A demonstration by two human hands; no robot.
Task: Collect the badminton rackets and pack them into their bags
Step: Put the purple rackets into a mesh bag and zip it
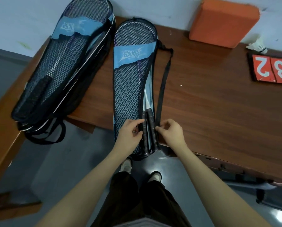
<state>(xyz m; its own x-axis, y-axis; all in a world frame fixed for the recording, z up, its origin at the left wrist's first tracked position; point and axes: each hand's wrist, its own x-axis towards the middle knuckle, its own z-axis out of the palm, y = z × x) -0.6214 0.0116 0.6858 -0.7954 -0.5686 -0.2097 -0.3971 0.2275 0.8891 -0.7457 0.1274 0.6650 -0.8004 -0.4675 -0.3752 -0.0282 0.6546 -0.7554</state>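
With two black-gripped racket handles (pixel 149 130) already inside, the black-and-blue mesh racket bag (pixel 128 89) on the brown wooden bench (pixel 210 99) is pinched at its open edges by the left hand (pixel 130 134) and right hand (pixel 170 131), so zipping shut appears due next.

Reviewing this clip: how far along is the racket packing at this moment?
Done: the left bag lies on the table with a racket visible through its mesh. In hand: the middle bag holds rackets whose two handles show at its open edge; the left hand and right hand pinch that edge on either side. Left: closing this bag. No loose rackets are visible.
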